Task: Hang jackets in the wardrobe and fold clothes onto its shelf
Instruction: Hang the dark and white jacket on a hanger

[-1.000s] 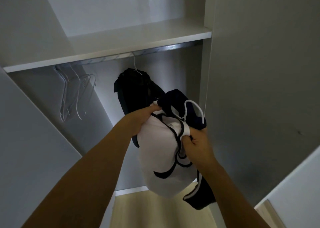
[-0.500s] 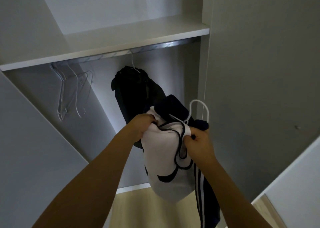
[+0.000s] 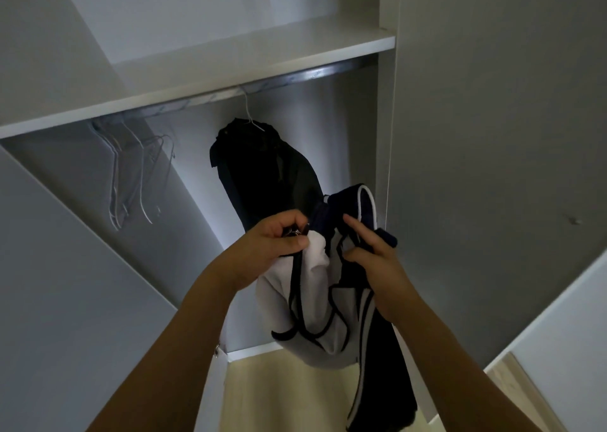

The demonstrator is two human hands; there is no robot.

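**A:** What are the hands doing?

**B:** The left hand [image 3: 277, 244] has its fingers curled and pinches the dark-trimmed front edge of a white and navy jacket [image 3: 315, 303], right at a small metal zip pull [image 3: 295, 232]. The right hand [image 3: 374, 260] grips the jacket's other side with thumb and lower fingers, while its index finger [image 3: 356, 228] sticks out straight toward the collar.

**A:** So both hands are closed on the cloth?

**B:** Yes, each holds a fold of it, with a gap of white lining between them.

**A:** Where is the jacket itself?

**B:** In the air in front of the open wardrobe, held between the two hands, below the rail [image 3: 315, 75] and not hung on it. A white hanger hook [image 3: 369, 201] curves up out of its navy collar. The body sags down in a bunch, and a navy part with white stripes [image 3: 364, 333] trails lower on the right.

**A:** And behind it?

**B:** A black garment [image 3: 262, 172] hangs from the rail on a thin wire hanger [image 3: 250, 116], just behind the left hand. Farther left, several bare wire hangers [image 3: 131, 168] hang together, well apart from it.

**A:** Anything above?

**B:** A white shelf [image 3: 230, 60] sits directly over the rail. Pale wood flooring [image 3: 262, 395] shows at the bottom.
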